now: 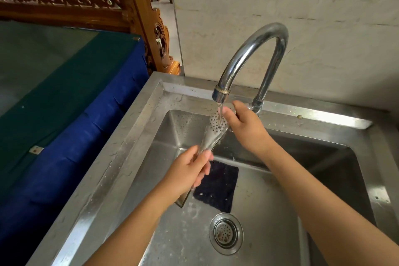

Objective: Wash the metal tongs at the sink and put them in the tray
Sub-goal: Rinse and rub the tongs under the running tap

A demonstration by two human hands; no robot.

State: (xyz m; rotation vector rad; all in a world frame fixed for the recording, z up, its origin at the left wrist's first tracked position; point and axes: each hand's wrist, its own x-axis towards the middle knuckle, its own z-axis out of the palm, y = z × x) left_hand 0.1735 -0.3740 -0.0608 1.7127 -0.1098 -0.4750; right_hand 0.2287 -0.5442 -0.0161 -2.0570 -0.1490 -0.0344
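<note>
Both hands pinch the wet tongs (pixel 216 129): left hand (pixel 185 175) at 7 o'clock, right hand (pixel 244 127) rubbing the head; slick metal could slip into the sink (pixel 129 136).

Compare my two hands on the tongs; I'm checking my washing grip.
The left hand wraps the handle end of the tongs, low over the sink; the right hand pinches the perforated tip, up by the faucet. The water stream runs beside the right hand, away from the left hand. Both hold the tongs.
</note>
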